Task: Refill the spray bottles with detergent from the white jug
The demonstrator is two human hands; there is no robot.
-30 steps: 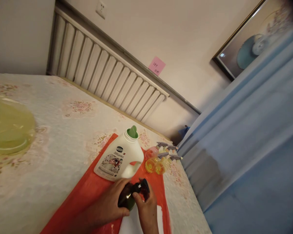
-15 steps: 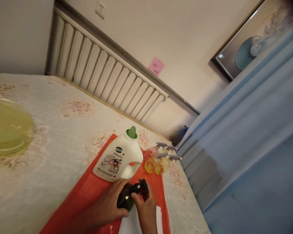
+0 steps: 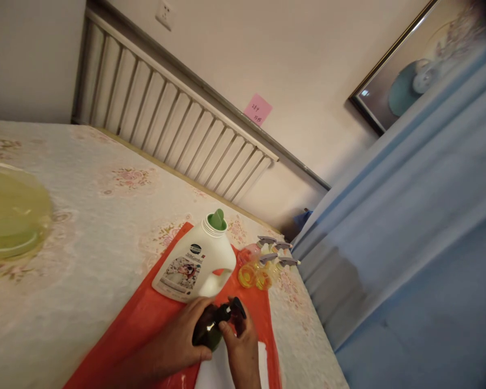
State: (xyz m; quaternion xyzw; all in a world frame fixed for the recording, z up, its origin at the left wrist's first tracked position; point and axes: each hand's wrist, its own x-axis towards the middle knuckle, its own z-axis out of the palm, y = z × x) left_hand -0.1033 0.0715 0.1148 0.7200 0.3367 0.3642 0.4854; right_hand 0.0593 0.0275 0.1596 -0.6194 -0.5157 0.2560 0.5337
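A dark, glossy pump bottle (image 3: pixel 204 327) is tilted between my two hands, just in front of the white detergent jug. My left hand (image 3: pixel 184 337) wraps around its body, thumb below and fingers over the top. At the neck, the thumb of my right hand (image 3: pixel 242 348) presses beside the black pump head (image 3: pixel 237 308), and its other fingers curl behind, partly hidden. The white jug (image 3: pixel 194 262) stands upright with its cap off, its green inner spout showing. Under the hands lie a red cloth or sheet (image 3: pixel 146 319) and a white cloth or paper (image 3: pixel 214 370).
Several small clear spray bottles (image 3: pixel 263 265) with grey triggers and orange or pink liquid stand right of the jug. A yellow transparent basin (image 3: pixel 16 210) sits at the left on the flowered tablecloth (image 3: pixel 85 259). Behind are a radiator (image 3: pixel 166 108) and a blue curtain (image 3: pixel 409 227).
The black pump head looks turned slightly at the bottle's neck. Both hands keep the same hold, and the whole view has shifted a little.
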